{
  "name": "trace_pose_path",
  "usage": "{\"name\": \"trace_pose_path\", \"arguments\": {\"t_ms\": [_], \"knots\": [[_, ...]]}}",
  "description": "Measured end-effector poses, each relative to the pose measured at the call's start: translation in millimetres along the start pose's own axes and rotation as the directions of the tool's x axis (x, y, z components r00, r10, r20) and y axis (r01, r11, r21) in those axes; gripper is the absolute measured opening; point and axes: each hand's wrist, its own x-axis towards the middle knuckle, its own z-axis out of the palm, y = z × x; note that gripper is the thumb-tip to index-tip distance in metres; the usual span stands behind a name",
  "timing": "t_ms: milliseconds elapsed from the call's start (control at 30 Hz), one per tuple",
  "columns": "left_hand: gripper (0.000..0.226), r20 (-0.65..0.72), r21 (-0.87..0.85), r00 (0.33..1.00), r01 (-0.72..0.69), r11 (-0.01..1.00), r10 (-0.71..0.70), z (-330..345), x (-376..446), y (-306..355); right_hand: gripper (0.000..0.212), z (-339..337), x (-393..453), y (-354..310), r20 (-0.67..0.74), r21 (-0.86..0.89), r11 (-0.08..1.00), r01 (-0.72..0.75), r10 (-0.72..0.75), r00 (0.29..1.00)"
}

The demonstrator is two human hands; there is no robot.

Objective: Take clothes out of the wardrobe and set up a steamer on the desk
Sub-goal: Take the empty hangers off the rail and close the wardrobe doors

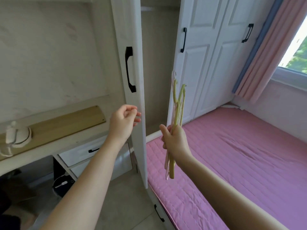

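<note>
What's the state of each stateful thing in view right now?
Left wardrobe door: open.
Right wardrobe door: open.
Far wardrobe doors: closed.
Desk drawer: closed.
Hangers: bare, bunched, gripped by the right hand.
Left hand: empty, loosely curled beside the door edge.
Curtain: drawn aside.

pink bed [240, 155], curtained window [297, 52]

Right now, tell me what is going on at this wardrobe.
A person stands at the open wardrobe. The right hand grips a bunch of bare hangers, green and pink, with no clothes on them. The left hand, fingers loosely curled, is at the edge of the open door and holds nothing. A white steamer sits on the desk to the left; the pink bed is on the right.
</note>
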Motion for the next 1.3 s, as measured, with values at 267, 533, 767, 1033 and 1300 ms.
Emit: {"name": "trace_pose_path", "arguments": {"t_ms": [267,533,767,1033,1300], "knots": [[0.017,-0.016,0.082,0.967,-0.253,0.964,0.255,-32.8,63.4,25.3,0.027,68.8,37.5,-23.0,-0.219,0.037,0.996,0.079,-0.069,0.973],[0.017,0.19,0.119,0.879,-0.464,0.878,0.438,-29.8,86.7,39.7,0.031,90.9,38.3,-45.6,-0.364,0.05,0.993,0.107,-0.081,0.928],[0.022,0.195,0.249,0.757,-0.654,0.715,0.624,-33.1,107.7,27.4,0.025,92.2,45.5,-46.9,-0.415,0.057,0.992,0.109,-0.076,0.907],[0.041,0.229,0.08,0.778,-0.614,0.785,0.586,-16.5,108.5,18.1,0.025,87.9,52.4,-41.9,-0.421,0.067,0.993,0.098,-0.061,0.905],[0.031,0.329,0.008,0.803,-0.528,0.849,0.497,3.7,114.0,25.4,0.025,62.3,78.5,-27.7,-0.418,-0.01,0.998,0.069,-0.067,0.906]]}}
